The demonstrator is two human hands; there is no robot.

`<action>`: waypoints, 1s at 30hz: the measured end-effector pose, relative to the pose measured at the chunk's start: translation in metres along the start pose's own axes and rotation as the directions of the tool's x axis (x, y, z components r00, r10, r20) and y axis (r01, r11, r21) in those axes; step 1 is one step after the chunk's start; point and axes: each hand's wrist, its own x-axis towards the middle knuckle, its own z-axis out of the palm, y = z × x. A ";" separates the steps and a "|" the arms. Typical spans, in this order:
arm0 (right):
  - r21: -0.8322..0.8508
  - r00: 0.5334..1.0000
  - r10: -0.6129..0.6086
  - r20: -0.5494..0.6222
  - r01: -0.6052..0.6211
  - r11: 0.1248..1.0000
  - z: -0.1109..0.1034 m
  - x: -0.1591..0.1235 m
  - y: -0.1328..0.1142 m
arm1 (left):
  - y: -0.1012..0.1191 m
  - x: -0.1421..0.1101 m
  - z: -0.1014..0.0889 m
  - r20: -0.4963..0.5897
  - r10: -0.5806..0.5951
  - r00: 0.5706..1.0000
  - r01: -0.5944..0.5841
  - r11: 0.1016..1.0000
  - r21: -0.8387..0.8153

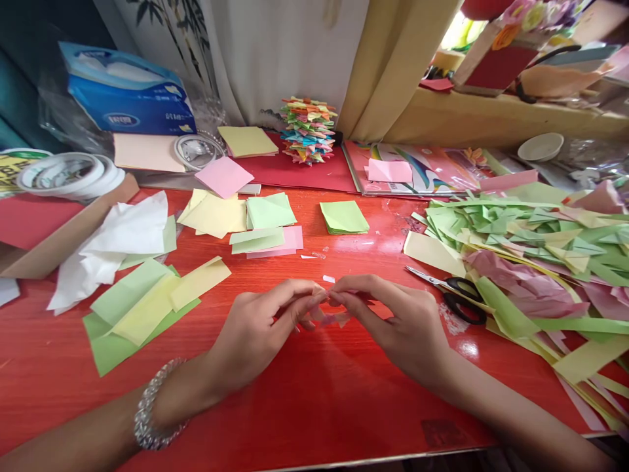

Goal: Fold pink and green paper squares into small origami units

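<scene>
At the middle of the red table (314, 406), my left hand (263, 324) and my right hand (400, 321) meet with thumbs and forefingers pinched together. Between and below the fingertips shows a small pink folded paper piece (327, 318), mostly hidden by the fingers. Just beyond the hands lies a tiny white paper scrap (329, 278). Black-handled scissors (459, 295) rest to the right of my right hand. Left of my left hand are overlapping green and yellow paper sheets (142, 308). A silvery bracelet circles my left wrist.
A green square paper stack (344, 217) lies ahead. Behind it stands a multicoloured folded-paper tower (308, 131). Green folded strips and paper cuttings (535, 236) heap up at right. White tape rolls (63, 174), crumpled tissue (122, 236) and a blue tissue pack (130, 92) occupy the left.
</scene>
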 end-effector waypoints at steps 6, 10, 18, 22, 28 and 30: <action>0.119 0.983 0.145 0.111 -0.158 0.980 0.002 -0.001 0.002 | 0.000 0.001 0.000 0.058 -0.052 0.997 0.055 0.997 -0.061; 0.312 0.932 0.264 0.248 -0.335 0.889 -0.002 0.002 0.005 | 0.002 0.003 -0.002 0.083 -0.111 0.990 0.118 0.990 -0.083; 0.437 0.844 0.408 0.347 -0.531 0.726 0.000 0.007 0.011 | 0.001 0.009 -0.003 0.136 -0.191 0.972 0.216 0.955 -0.202; 0.478 0.849 0.378 0.369 -0.522 0.706 0.002 0.006 0.013 | 0.000 0.009 -0.003 0.166 -0.216 0.962 0.252 0.937 -0.242; 0.518 0.824 0.391 0.409 -0.563 0.644 0.004 0.008 0.014 | 0.000 0.010 -0.005 0.187 -0.195 0.963 0.234 0.947 -0.221; 0.533 0.818 0.406 0.407 -0.574 0.621 0.005 0.009 0.014 | 0.001 0.011 -0.006 0.185 -0.182 0.966 0.222 0.948 -0.228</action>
